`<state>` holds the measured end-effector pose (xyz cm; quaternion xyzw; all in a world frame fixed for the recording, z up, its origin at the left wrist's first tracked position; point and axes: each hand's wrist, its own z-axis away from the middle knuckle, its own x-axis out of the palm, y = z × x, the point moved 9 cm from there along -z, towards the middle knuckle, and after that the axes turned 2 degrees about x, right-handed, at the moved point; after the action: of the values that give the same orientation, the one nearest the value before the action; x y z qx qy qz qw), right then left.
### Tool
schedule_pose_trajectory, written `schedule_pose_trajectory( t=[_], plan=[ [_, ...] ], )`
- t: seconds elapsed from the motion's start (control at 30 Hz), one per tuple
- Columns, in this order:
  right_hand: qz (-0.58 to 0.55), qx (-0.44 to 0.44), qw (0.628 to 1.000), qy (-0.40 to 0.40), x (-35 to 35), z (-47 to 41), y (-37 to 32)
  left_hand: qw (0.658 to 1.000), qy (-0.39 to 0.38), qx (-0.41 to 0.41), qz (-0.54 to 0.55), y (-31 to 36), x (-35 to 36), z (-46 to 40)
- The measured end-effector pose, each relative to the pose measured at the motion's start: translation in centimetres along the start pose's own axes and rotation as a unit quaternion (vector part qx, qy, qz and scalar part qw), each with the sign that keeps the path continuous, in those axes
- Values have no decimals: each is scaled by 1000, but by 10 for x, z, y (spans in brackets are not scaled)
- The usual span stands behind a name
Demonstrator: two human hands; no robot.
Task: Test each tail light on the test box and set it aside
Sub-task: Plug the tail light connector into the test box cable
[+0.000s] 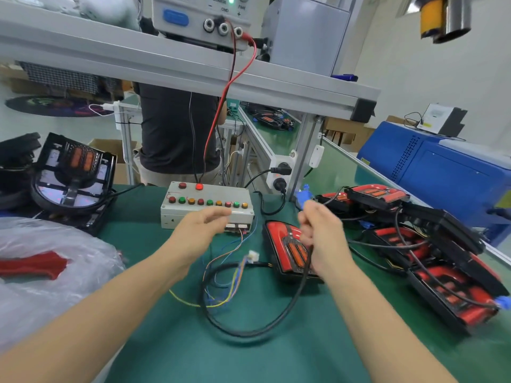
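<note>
Green work mat (171,341) carries all task items. Pile of tail lights (431,255) lies at the far right of the mat, stacked and overlapping, well apart from the test box. Test box (207,203), grey with a row of coloured buttons on top, sits at the centre rear; one red button on its upper row is lit. Tail light under test (284,239) lies flat just right of the box, red lens up, long axis running from the box end toward the operator. Its black cable (249,331) loops forward across the mat and back toward a white connector (253,256), which lies between the box and the light, beside loose coloured leads.

Left hand (201,228) is at the front edge of the box, fingers curled, tips near the sockets below the button row; whether it holds anything cannot be told. Right hand (322,239) is over the light, fingers curled round the cable at the lens.

Judgement: the connector lies nearer the left hand, and the sockets sit directly behind it, so mating falls to the left hand while the right steadies the cable
</note>
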<state>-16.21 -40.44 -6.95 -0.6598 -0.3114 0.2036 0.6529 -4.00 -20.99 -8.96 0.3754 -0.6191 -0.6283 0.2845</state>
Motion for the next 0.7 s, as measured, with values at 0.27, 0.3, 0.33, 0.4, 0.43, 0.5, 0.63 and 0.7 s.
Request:
schedule_pose_trajectory(
  t=[0.27, 0.3, 0.33, 0.4, 0.43, 0.5, 0.63, 0.7],
  plan=[
    [-314, -36, 943, 102, -64, -32, -38, 954, 3, -12, -299, -34, -8, 9],
    [-310, -49, 943, 112, -68, -32, -40, 941, 28, 6, -336, -29, -8, 9],
    [-299, -62, 944, 126, -73, -31, -41, 931, 87, 38, -353, -19, -13, 12],
    [-260, -81, 950, 153, -81, -29, -41, 916, 203, 112, -327, 5, -28, 25],
    [-239, -85, 953, 163, -85, -28, -40, 922, 194, 116, -313, 8, -29, 25],
    [-211, -90, 954, 191, -94, -25, -36, 953, -5, 46, -300, -8, -4, 22],
    [-177, -80, 953, 233, -107, -15, -25, 924, -242, -14, -295, -29, 38, 39],
    [-183, -82, 955, 220, -105, -10, -21, 913, -176, 27, -368, -27, 47, 25]
  ],
)
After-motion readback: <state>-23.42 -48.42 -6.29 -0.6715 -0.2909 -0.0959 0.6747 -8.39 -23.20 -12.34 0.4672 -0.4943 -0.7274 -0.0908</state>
